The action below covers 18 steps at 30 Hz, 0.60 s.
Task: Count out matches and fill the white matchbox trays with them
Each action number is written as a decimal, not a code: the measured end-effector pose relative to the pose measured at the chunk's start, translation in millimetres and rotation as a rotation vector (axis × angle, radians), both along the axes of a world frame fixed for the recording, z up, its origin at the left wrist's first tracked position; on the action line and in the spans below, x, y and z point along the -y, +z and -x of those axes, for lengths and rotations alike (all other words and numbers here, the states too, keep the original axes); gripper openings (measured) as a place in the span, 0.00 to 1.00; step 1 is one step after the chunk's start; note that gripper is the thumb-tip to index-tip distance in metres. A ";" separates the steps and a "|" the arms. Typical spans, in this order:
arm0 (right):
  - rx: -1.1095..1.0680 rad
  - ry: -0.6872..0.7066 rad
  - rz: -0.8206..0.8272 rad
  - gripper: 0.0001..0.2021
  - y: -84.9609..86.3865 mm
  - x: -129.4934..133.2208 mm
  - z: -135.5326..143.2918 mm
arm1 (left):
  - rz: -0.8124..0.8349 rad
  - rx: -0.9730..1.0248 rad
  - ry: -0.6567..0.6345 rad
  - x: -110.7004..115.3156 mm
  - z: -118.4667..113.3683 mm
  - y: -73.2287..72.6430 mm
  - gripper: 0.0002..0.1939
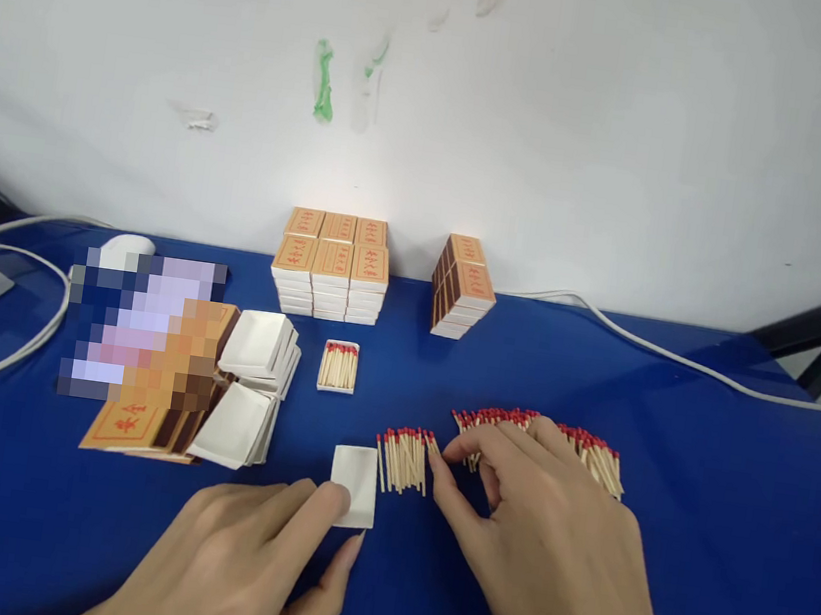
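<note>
A white matchbox tray [359, 472] lies on the blue table with nothing inside it. My left hand [250, 549] grips its near edge, index finger over the rim and thumb close to the lower corner. Just right of the tray is a small row of red-tipped matches [405, 460]. At that row's right end, my right hand [541, 516] has its thumb and index fingertip pinched together on a match. A larger pile of matches [602, 464] spreads behind and beneath my right hand, partly covered by it. Farther back sits a tray filled with matches [338, 367].
Stacked matchboxes [332, 267] stand by the wall, with a smaller stack [463, 287] to their right. Empty white trays [236, 423] and flat matchbox sleeves [127, 424] lie at left, beside a blurred patch. A white cable [647, 349] crosses the back right.
</note>
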State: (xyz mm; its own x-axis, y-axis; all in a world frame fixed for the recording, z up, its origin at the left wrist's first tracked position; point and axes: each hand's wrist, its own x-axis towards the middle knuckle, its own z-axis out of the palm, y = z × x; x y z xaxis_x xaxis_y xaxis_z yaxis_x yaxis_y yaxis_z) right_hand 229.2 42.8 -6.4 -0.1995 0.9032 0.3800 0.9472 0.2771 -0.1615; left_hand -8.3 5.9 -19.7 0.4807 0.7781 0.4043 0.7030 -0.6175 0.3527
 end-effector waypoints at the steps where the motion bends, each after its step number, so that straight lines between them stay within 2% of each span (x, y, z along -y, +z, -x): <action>1: 0.007 -0.004 -0.001 0.08 0.4 0.0 -0.1 | 0.000 -0.005 -0.006 0.2 0.6 -0.6 0.06; 11: 0.025 -0.014 -0.045 0.09 3.3 0.8 -1.9 | -0.011 -0.048 -0.009 0.3 -0.3 -1.0 0.05; 18: -0.115 -0.038 0.076 0.07 7.7 -1.4 2.1 | -0.002 -0.050 -0.021 1.4 2.7 -1.8 0.05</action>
